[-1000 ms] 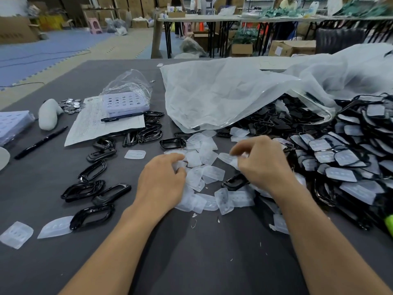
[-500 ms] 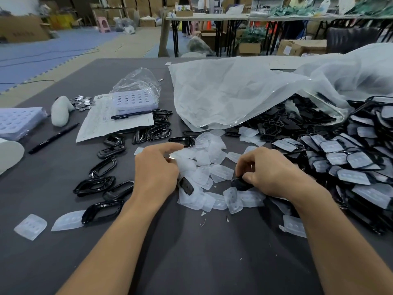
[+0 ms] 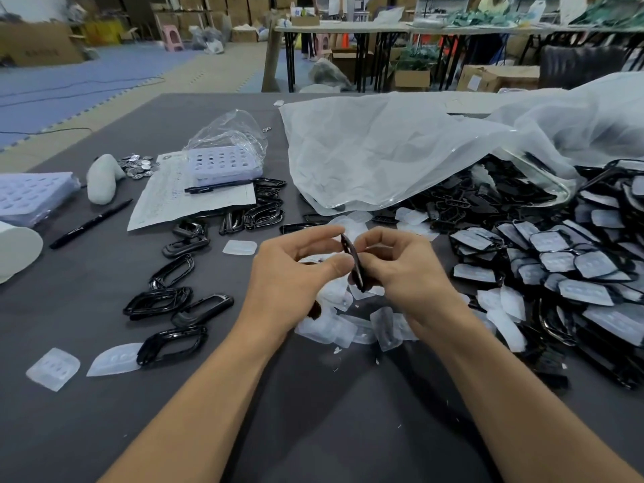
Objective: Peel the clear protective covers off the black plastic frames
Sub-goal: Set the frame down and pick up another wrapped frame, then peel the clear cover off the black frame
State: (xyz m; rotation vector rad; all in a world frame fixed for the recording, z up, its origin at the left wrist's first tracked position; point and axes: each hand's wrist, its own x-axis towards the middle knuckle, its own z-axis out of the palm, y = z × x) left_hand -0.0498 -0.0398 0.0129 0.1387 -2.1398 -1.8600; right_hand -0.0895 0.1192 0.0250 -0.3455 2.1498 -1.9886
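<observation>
Holding one black frame edge-on between them, our left hand pinches it with thumb and forefinger while our right hand curls its fingers round the other side. We should catch the cover at a corner and draw it off slowly, frame steady. Whether a cover clings to it, we cannot tell. Peeled covers lie beneath the hands, unpeeled frames to their right.

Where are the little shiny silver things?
In the head view, at the far left, the shiny silver pieces lie between the white lump and the printed paper sheet.
</observation>
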